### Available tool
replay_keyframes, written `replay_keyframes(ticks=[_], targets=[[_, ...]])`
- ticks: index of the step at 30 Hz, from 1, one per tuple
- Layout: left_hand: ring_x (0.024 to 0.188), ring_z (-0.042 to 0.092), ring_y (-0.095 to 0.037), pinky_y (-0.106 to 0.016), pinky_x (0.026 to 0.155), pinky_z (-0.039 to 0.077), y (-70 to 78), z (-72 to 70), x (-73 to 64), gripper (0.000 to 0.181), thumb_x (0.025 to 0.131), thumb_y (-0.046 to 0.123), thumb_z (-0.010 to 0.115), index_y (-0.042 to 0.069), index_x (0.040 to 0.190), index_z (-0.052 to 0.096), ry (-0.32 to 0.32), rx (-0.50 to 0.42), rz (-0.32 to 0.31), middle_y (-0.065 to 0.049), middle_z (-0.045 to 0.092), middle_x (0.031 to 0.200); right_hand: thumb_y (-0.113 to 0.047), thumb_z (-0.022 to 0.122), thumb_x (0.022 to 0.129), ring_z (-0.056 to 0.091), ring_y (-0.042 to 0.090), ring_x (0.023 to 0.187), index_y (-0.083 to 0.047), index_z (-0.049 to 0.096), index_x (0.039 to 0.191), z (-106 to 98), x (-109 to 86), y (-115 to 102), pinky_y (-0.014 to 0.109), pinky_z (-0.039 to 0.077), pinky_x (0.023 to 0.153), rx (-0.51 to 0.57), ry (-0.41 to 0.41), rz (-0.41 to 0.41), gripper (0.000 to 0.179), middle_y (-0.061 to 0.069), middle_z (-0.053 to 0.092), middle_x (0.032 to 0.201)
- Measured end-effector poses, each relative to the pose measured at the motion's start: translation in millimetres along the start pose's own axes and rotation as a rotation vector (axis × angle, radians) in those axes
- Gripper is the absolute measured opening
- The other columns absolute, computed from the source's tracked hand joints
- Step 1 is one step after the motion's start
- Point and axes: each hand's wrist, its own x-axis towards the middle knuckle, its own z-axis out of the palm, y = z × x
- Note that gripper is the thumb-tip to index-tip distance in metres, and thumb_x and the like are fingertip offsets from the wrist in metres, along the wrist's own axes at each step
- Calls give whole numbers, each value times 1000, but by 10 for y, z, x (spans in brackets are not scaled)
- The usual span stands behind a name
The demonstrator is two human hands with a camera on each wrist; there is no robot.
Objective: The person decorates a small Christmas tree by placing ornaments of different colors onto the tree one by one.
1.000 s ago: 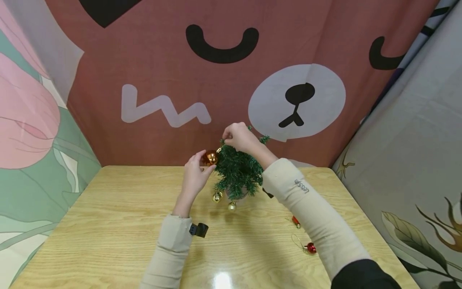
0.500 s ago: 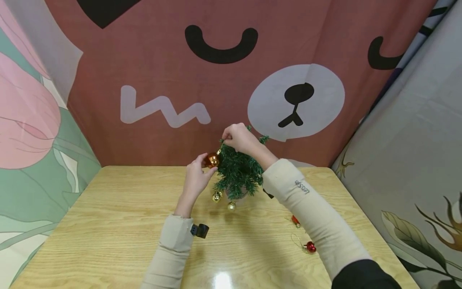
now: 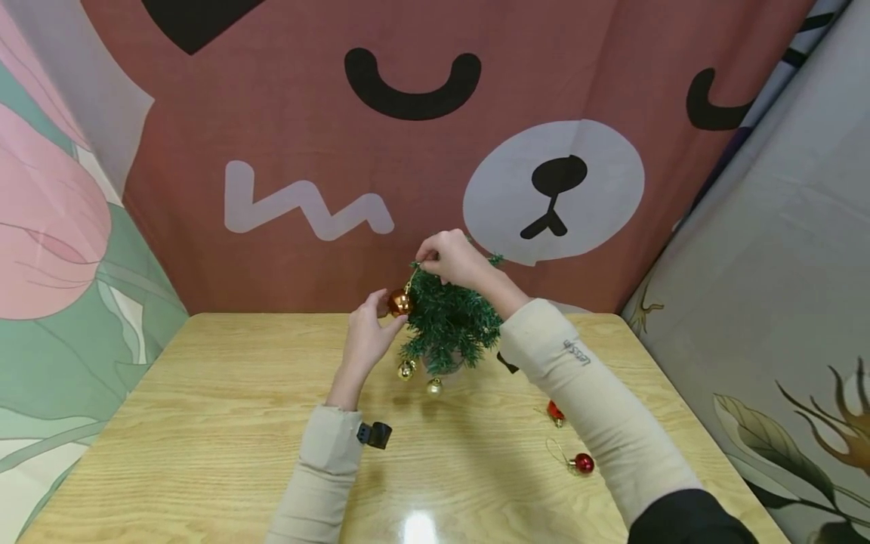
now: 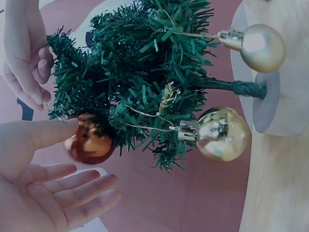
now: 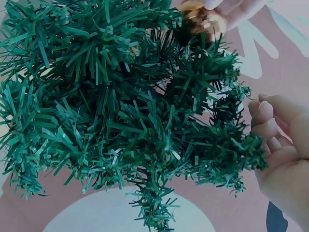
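Observation:
A shiny orange Christmas bauble (image 3: 399,302) is at the left side of the small green artificial Christmas tree (image 3: 451,317). My left hand (image 3: 367,332) holds it lightly between thumb and fingers; in the left wrist view the thumb lies across the bauble (image 4: 91,145), with the other fingers extended below. My right hand (image 3: 451,257) reaches over the tree and pinches the bauble's gold string beside an upper branch tip. In the right wrist view, the right hand's (image 5: 285,140) thumb and index finger meet at the branch end. The tree's top is partly hidden behind the right hand.
Two gold baubles, one shiny (image 4: 223,134) and one matte (image 4: 263,48), hang low on the tree. A red bauble (image 3: 583,463) and another small red ornament (image 3: 555,412) lie on the wooden table (image 3: 238,423) near the right sleeve. Printed cloth (image 3: 306,264) hangs behind.
The orange bauble has shifted slightly right and down against the tree, with the left hand moving alongside. The right hand stays at the same branch, pinching the string.

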Motion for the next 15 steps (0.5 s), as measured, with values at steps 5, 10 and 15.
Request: replay_keyframes(ticks=[5, 10, 15], targets=[[95, 57, -34, -41, 80, 46, -11, -15, 9, 52, 81, 14, 67, -9, 123, 45, 5, -10, 5, -24, 56, 111, -10, 58, 87, 57, 22, 52, -3, 66, 100, -48, -37, 8, 25, 46, 48, 25, 10, -2, 17, 9, 65, 88], [94, 57, -33, -41, 80, 46, -12, -17, 15, 51, 81, 14, 67, -9, 122, 48, 10, 11, 15, -23, 56, 111, -9, 58, 87, 56, 26, 52, -1, 66, 101, -87, -54, 52, 27, 45, 49, 90, 29, -14, 18, 12, 65, 88], [94, 56, -34, -41, 80, 46, -9, -14, 5, 49, 80, 13, 68, -9, 120, 49, 25, 15, 29, -24, 56, 110, -9, 58, 87, 55, 22, 49, -2, 66, 100, -102, -78, 85, 27, 44, 45, 123, 78, -40, 17, 12, 65, 83]])
